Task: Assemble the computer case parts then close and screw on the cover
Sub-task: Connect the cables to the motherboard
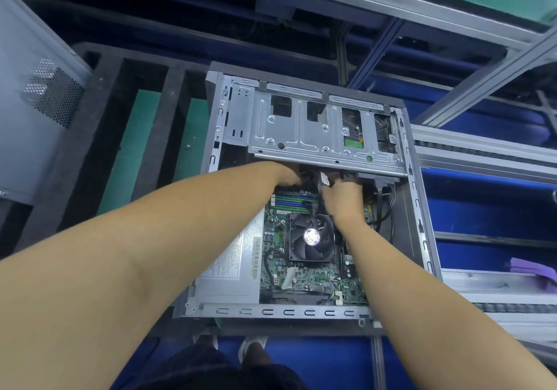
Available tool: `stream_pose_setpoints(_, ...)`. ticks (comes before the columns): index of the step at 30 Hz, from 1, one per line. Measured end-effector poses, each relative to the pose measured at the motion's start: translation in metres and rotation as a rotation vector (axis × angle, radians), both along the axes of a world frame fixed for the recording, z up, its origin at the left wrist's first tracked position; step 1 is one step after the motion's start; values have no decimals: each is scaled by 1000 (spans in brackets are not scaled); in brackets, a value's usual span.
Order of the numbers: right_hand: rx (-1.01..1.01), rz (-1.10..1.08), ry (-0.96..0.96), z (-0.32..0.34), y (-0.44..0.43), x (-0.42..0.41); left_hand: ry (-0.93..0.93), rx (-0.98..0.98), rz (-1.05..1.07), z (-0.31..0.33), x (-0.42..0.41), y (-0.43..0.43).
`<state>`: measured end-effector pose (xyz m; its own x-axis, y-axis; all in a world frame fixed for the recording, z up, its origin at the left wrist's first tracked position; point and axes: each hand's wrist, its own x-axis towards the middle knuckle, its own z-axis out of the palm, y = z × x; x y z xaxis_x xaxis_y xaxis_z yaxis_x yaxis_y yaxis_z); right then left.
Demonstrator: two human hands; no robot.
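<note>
Grey perforated steel at the upper left of the frame is the cover [45,94], off the machine and standing well apart from it. To its right, mid-frame, the computer case [212,124] lies on its side with the open face up. The drive cage [316,130] spans its upper part and the fan [312,237] sits below. The step in hand looks like wiring inside the case, not closing up. Both hands work at the lower edge of the cage, above the memory slots [291,199].

The left hand [286,175] reaches in from the lower left. Its fingers go under the cage edge and out of sight, so I cannot tell whether they hold anything. Just right of it, a black cable [324,180] with a white tag stands up between the hands. The right hand [343,198] has its fingers curled and appears to pinch that cable near its end, with the thumb beside it. Further right, more black leads [384,205] hang from plugs at the cage's edge.

Next, I judge, the plug must be lined up with its socket and pushed home squarely. The leads need to stay clear of the fan before the cover can go on.
</note>
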<state>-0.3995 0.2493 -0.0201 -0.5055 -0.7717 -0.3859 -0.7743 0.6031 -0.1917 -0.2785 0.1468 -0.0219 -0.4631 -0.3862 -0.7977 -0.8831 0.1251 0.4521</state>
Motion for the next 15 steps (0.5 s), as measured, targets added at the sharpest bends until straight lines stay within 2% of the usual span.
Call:
stream_pose_setpoints(3, 29, 110, 92, 4, -2, 2, 32, 17, 16, 2, 1, 1)
stream_pose_setpoints(10, -71, 198, 94, -2, 3, -4, 44, 35, 53, 1, 3, 2)
stream_pose_setpoints(15, -51, 237, 106, 5, 2, 2, 25, 7, 50, 0, 3, 2)
